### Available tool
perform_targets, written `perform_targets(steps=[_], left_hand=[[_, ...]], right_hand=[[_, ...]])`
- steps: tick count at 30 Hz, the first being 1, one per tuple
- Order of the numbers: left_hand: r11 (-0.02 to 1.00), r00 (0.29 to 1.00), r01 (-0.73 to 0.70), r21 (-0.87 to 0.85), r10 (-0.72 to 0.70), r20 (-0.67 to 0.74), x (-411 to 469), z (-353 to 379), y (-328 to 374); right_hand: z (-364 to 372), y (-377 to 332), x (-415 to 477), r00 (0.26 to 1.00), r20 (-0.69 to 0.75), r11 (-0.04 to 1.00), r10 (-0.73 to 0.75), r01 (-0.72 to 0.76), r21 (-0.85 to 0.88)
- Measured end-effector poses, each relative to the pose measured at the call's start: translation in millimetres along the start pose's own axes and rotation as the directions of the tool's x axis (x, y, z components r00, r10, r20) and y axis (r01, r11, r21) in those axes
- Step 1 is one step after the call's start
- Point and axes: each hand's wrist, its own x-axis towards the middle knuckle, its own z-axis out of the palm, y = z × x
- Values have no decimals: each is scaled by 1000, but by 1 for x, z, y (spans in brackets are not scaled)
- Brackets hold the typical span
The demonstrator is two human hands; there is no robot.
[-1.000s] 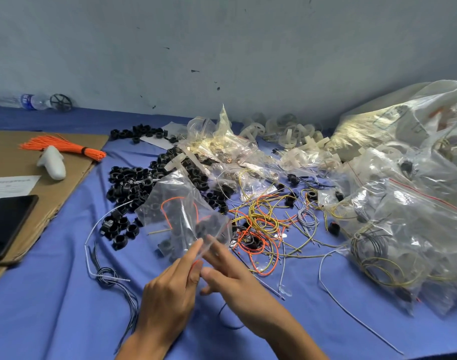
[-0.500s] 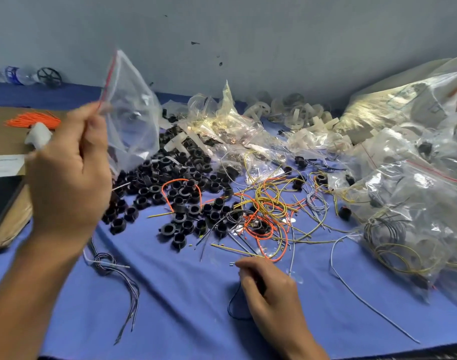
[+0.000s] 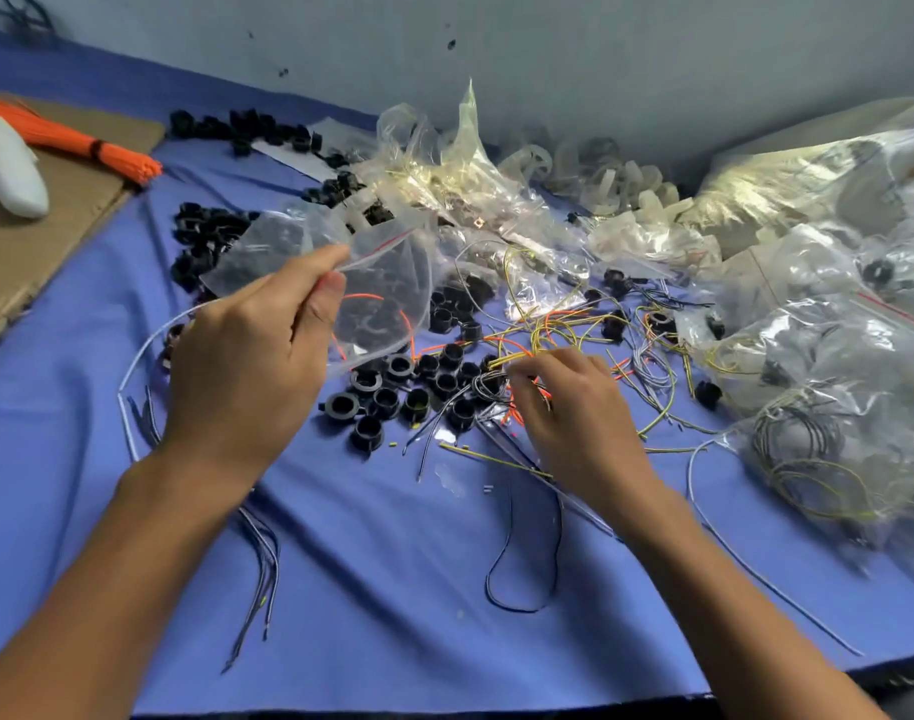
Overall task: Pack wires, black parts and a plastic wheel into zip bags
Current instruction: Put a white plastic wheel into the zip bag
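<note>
The left hand [image 3: 247,366] pinches an empty bag [image 3: 340,283]; the right hand's [image 3: 574,407] fingertips close on tangled wires [image 3: 543,340] (best teased out singly).

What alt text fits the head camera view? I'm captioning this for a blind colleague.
A person's left hand pinches a clear zip bag with a red seal strip above a blue cloth-covered table, while the right hand picks at a tangle of yellow, orange and grey wires. Small black ring-shaped parts lie scattered between the hands.
</note>
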Motion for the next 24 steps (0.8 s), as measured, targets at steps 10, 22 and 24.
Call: perform_targets(steps=[10,22,24], left_hand=[[997,1000,13,-80,-12,15,-4,-2,-2],[994,999,28,-110,-24,37,-6,5,-1],[994,999,29,-108,-24,47,-7,5,1]], right_hand=[[-6,0,29,990,138,999,37,-31,-42],[-44,14,27,906,177,398,385,-336,853],[-45,18,26,899,208,348,385,-350,870]])
